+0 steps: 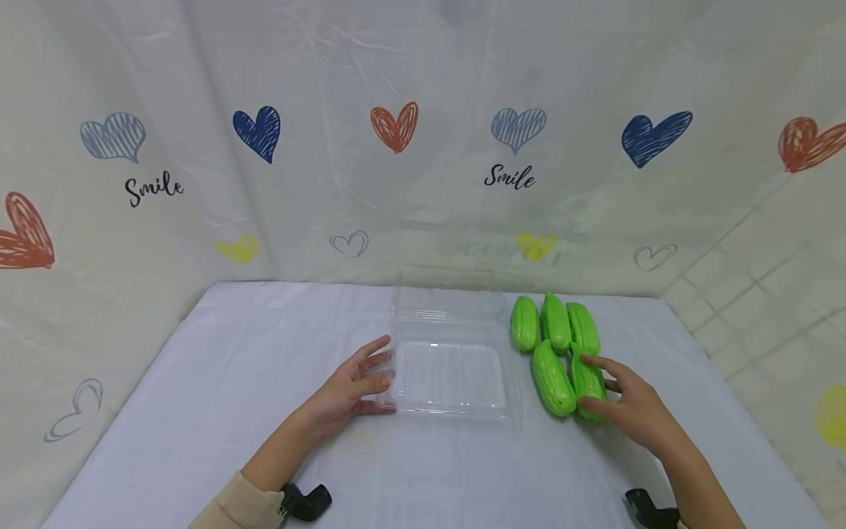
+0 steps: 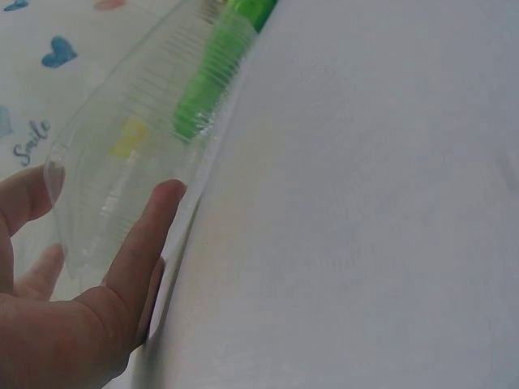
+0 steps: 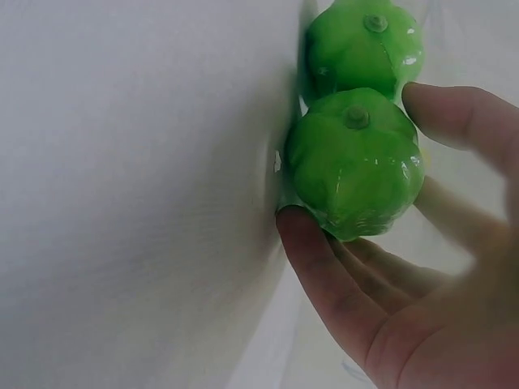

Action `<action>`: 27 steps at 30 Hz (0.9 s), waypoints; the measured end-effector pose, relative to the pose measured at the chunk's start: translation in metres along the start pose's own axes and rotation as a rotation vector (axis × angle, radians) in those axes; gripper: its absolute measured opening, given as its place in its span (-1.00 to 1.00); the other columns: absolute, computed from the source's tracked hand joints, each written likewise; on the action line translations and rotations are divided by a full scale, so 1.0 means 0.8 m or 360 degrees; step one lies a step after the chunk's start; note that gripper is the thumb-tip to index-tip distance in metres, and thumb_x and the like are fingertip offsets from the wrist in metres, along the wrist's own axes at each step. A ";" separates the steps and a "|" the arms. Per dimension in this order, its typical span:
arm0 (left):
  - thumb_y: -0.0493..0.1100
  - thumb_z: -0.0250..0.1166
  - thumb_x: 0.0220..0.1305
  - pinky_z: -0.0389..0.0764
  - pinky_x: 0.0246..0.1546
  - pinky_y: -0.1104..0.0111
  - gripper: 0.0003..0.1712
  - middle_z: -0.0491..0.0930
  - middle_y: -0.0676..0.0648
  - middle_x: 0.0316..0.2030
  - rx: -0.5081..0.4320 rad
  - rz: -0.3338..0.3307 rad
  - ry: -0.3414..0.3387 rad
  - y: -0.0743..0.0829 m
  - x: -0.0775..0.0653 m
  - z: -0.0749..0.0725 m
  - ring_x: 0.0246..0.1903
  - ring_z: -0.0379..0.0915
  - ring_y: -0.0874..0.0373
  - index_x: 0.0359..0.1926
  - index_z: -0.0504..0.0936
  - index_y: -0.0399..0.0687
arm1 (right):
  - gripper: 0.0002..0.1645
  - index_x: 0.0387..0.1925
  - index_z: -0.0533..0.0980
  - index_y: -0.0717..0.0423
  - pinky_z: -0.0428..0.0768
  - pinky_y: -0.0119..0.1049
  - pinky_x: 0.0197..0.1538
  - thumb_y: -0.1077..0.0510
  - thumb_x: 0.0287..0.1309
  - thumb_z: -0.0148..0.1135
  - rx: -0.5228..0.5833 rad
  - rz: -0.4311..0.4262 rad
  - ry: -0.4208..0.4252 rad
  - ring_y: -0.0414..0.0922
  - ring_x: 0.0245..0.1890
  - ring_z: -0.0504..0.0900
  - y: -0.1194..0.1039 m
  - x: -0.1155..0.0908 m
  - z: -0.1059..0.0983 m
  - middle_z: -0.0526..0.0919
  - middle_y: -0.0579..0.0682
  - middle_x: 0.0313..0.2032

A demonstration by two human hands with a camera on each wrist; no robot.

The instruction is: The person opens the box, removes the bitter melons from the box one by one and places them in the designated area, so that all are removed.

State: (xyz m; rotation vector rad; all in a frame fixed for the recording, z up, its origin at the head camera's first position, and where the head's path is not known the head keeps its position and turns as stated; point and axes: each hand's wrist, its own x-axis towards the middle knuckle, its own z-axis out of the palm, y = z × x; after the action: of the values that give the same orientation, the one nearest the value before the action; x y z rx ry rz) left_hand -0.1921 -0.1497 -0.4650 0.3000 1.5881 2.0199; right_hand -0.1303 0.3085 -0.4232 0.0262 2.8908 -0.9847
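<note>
A clear plastic clamshell box [image 1: 449, 415] lies opened on the table, its lid [image 1: 449, 303] folded back toward the curtain. My left hand [image 1: 346, 389] touches the box's left side, fingers spread and fairly straight. In the left wrist view these fingers [image 2: 146, 243] rest along the clear wall. To the right of the box lie several glossy, ribbed green zucchini, grouped in two rows. My right hand [image 1: 631, 404] holds the near-right zucchini [image 3: 357, 162], thumb over its top and fingers round its outer side, low by the table. A neighbouring zucchini [image 1: 554, 380] lies against it.
White cloth covers the table [image 1: 264, 353]. Behind it hangs a pale curtain [image 1: 317, 184] printed with hearts and "Smile". Three more zucchini [image 1: 555, 323] lie in the back row, close to the box's right edge. A black wrist device [image 1: 307, 503] sits at the left sleeve.
</note>
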 end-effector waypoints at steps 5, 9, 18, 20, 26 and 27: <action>-0.31 0.17 0.42 0.64 0.05 -0.06 -0.13 -0.13 -0.13 0.57 0.0002 -0.0001 -0.0003 0.000 0.001 0.001 0.49 -0.05 -0.28 0.58 -0.03 0.23 | 0.03 0.49 0.18 0.06 0.65 0.22 -0.05 -0.19 0.13 0.41 -0.0012 0.0003 -0.0016 0.51 0.25 0.32 0.001 0.000 -0.001 0.11 0.43 0.44; -0.30 0.18 0.41 0.64 0.05 -0.07 -0.12 -0.14 -0.13 0.57 0.0003 0.0001 -0.0005 0.000 0.000 0.000 0.49 -0.04 -0.28 0.58 -0.03 0.22 | 0.04 0.50 0.16 0.06 0.63 0.26 -0.04 -0.21 0.13 0.40 -0.0019 -0.0001 -0.0027 0.53 0.25 0.31 0.000 0.002 -0.002 0.10 0.44 0.44; -0.33 0.16 0.41 0.64 0.04 -0.08 -0.14 -0.13 -0.12 0.57 -0.0004 0.0022 0.0005 0.001 -0.003 -0.004 0.49 -0.04 -0.27 0.57 0.00 0.22 | 0.05 0.49 0.16 0.11 0.63 0.26 -0.03 -0.21 0.12 0.40 -0.0032 -0.0009 -0.0053 0.53 0.25 0.31 -0.009 0.007 -0.006 0.12 0.47 0.42; -0.33 0.16 0.42 0.64 0.04 -0.09 -0.15 -0.11 -0.12 0.56 -0.0002 0.0016 0.0013 0.003 -0.006 -0.006 0.48 -0.01 -0.28 0.57 0.01 0.23 | 0.02 0.48 0.18 0.11 0.62 0.27 -0.03 -0.18 0.13 0.40 -0.0044 -0.0039 -0.0049 0.51 0.25 0.32 -0.013 0.008 -0.008 0.14 0.46 0.41; -0.24 0.24 0.40 0.67 0.01 -0.05 -0.20 -0.01 -0.11 0.54 0.0137 0.0001 0.0068 0.020 -0.018 -0.015 0.44 0.08 -0.28 0.51 0.14 0.40 | -0.03 0.48 0.17 0.14 0.59 0.31 0.01 -0.12 0.20 0.37 -0.0093 -0.0165 -0.0043 0.50 0.28 0.27 -0.030 0.013 -0.024 0.13 0.45 0.41; -0.22 0.24 0.40 0.67 0.01 -0.04 -0.21 -0.01 -0.12 0.54 0.0177 0.0003 0.0078 0.025 -0.020 -0.019 0.44 0.09 -0.27 0.50 0.16 0.42 | -0.05 0.48 0.17 0.15 0.57 0.32 0.04 -0.11 0.21 0.36 -0.0104 -0.0193 -0.0036 0.50 0.29 0.24 -0.034 0.015 -0.027 0.13 0.45 0.41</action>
State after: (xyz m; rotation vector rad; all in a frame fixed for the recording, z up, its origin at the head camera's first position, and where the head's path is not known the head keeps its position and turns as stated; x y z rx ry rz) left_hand -0.1919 -0.1739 -0.4481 0.2960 1.7344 1.9580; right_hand -0.1451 0.2995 -0.3905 -0.1652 2.9312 -0.9012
